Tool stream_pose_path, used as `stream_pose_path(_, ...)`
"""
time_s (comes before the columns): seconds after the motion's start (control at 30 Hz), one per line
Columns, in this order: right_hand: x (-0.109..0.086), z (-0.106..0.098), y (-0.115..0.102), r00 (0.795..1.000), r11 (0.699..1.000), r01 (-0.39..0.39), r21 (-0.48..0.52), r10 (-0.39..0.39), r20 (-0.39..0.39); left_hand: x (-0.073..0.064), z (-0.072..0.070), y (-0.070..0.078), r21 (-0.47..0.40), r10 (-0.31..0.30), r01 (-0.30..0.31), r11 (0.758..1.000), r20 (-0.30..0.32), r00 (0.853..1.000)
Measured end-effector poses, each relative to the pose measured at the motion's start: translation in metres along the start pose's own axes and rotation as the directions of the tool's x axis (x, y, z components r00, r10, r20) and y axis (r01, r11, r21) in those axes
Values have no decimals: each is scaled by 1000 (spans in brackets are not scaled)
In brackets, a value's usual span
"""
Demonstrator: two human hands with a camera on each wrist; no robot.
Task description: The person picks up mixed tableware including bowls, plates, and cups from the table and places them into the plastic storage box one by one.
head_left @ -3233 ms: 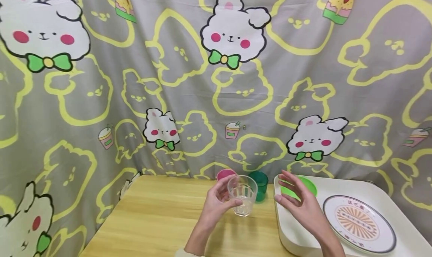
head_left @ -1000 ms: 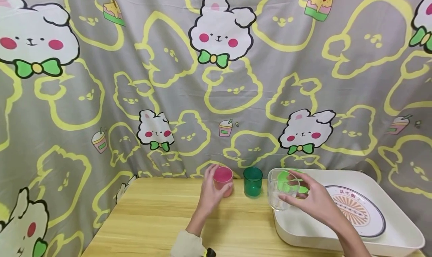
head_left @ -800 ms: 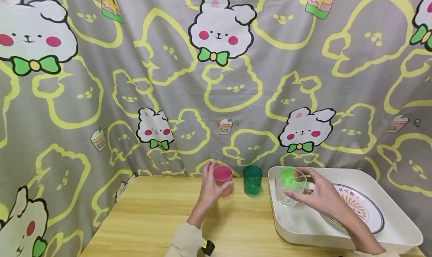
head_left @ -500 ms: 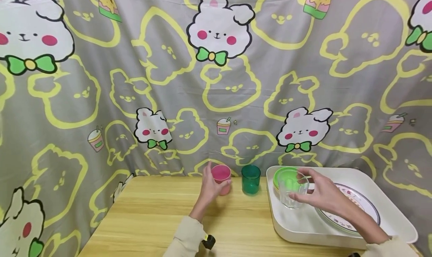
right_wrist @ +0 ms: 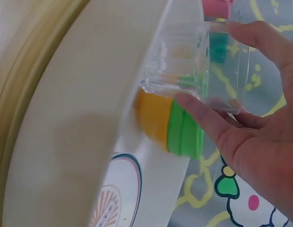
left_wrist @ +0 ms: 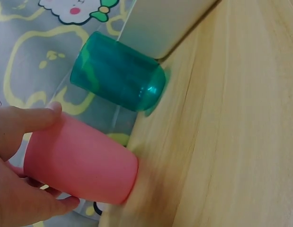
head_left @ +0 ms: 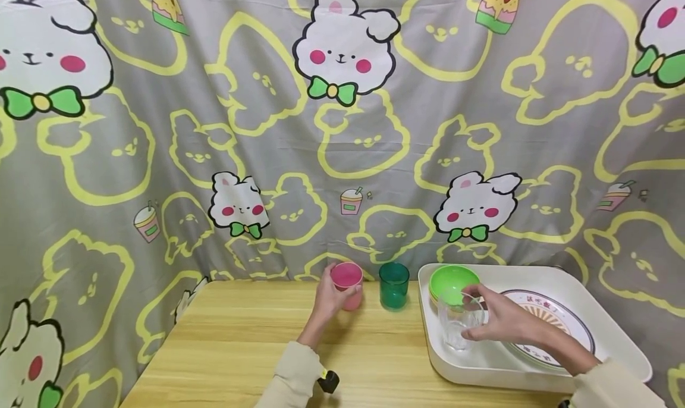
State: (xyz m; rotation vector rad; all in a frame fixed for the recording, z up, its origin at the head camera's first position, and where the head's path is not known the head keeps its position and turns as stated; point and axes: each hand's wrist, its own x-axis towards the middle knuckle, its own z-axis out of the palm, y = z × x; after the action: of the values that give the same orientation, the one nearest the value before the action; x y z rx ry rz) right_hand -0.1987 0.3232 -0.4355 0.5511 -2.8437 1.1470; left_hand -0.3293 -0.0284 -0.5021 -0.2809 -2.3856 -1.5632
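Observation:
My left hand grips a pink cup from its left side, thumb across the front. The cup stands upright at the back of the wooden table. Just right of it is a dark green translucent cup, untouched. My right hand holds a clear drinking glass between thumb and fingers, at the tray's left end. Whether its base touches the tray floor I cannot tell. Behind the glass sit stacked bowls, green above and orange below, partly hidden by the glass and fingers.
The white tray with raised rims takes up the table's right side. A patterned plate lies in it, partly covered by my right forearm. Wooden tabletop extends to the left. A grey printed curtain hangs directly behind.
The clear glass passed from my left hand to my right, then went right, into the tray area, and recently lower. My left hand went to the pink cup and now grips it.

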Motion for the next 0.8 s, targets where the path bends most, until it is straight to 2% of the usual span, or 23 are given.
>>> stream_pose_path(0.13,1,4,6,1000,999,19,-50,-18,17,-1,-2,-2,-19,-14,14,1000,11,1000)
stream_pose_path(0.43,-7,12,14,1000,998,12,-59,-10,28,0,-4,-3,-41,-10,12,999,55,998)
stream_pose_path(0.63,-8,15,17,1000,997,-7,-75,9,20,1,-8,-3,-58,-11,14,998,53,999)
stream_pose_path(0.8,-9,18,19,1000,996,7,-91,-6,14,3,-10,-3,-59,-21,24,998,59,998)
